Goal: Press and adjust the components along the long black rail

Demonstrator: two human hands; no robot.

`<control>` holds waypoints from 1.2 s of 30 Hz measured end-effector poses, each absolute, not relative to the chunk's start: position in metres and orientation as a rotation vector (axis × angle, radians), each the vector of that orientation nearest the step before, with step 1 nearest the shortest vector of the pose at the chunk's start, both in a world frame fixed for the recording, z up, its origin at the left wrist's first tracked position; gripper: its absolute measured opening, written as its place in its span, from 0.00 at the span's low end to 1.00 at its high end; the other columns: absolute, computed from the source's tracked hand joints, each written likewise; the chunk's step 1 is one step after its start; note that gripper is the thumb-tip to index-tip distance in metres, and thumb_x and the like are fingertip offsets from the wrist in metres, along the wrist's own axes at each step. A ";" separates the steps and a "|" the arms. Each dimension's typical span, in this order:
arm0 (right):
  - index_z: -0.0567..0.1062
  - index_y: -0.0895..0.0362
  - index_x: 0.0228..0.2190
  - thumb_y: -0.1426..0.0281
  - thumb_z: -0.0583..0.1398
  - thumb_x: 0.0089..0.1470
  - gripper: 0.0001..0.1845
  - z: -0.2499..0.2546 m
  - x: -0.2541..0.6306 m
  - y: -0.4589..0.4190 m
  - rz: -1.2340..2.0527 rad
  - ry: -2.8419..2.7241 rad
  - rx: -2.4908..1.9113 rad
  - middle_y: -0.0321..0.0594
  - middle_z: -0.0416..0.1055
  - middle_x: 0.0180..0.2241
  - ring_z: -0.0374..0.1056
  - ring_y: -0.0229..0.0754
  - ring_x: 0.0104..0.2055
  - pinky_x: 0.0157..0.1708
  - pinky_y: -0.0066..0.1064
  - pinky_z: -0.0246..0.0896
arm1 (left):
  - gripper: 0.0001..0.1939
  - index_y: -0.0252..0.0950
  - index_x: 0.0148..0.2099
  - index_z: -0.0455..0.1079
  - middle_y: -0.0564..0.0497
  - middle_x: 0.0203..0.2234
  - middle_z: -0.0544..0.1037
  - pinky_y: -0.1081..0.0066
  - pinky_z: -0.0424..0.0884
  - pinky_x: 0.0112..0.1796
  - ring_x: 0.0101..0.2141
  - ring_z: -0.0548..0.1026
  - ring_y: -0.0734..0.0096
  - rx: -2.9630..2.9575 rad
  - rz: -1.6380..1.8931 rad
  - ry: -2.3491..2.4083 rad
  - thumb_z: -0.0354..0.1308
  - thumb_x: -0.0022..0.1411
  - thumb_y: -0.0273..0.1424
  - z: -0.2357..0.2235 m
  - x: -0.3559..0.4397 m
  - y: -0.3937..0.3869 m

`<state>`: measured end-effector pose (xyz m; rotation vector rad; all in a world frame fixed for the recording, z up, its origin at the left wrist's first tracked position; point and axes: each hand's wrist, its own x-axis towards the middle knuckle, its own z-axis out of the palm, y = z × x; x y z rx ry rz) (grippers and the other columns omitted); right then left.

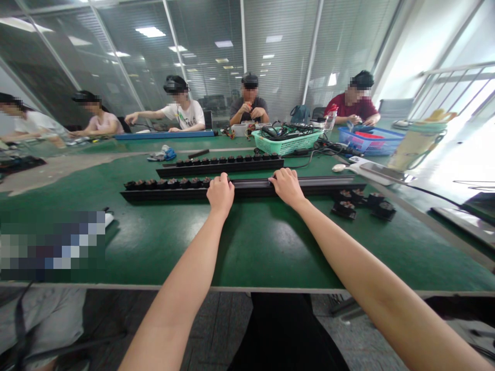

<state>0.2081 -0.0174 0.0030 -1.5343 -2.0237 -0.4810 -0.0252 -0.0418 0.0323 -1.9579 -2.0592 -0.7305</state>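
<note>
A long black rail (251,190) lies across the green table in front of me. Small black modules (172,183) with copper-coloured bits sit in a row along its left half, while its right half shows a bare channel. My left hand (220,196) is closed over the rail at the right end of that row. Further right, my right hand (286,186) has its fingers curled onto the rail's far edge. Both sets of fingertips are partly hidden, so any small part under them cannot be made out. Several loose black modules (344,208) lie by the rail's right end.
Behind lies a second black rail (220,168) carrying modules. Further back are a green basket (286,145) of cables, a blue basket (371,141) and a blue bar (166,135). A phone (386,171) and cup (415,144) stand right. Several people sit around the table.
</note>
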 end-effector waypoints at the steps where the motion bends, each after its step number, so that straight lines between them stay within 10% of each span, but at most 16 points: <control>1: 0.74 0.60 0.42 0.65 0.51 0.71 0.15 0.003 0.208 -0.017 -0.475 -2.023 -1.532 0.55 0.72 0.43 0.62 0.57 0.50 0.51 0.45 0.52 | 0.16 0.39 0.59 0.67 0.40 0.51 0.77 0.62 0.74 0.49 0.54 0.73 0.55 -1.959 -0.732 -2.058 0.48 0.73 0.32 0.032 -0.025 -0.042; 36: 0.73 0.55 0.39 0.63 0.58 0.65 0.09 0.003 0.201 -0.018 -0.249 -1.765 -1.580 0.50 0.77 0.41 0.67 0.55 0.47 0.48 0.43 0.54 | 0.16 0.40 0.59 0.67 0.40 0.52 0.76 0.61 0.74 0.50 0.55 0.73 0.55 -1.967 -0.736 -2.080 0.47 0.73 0.31 0.035 -0.024 -0.045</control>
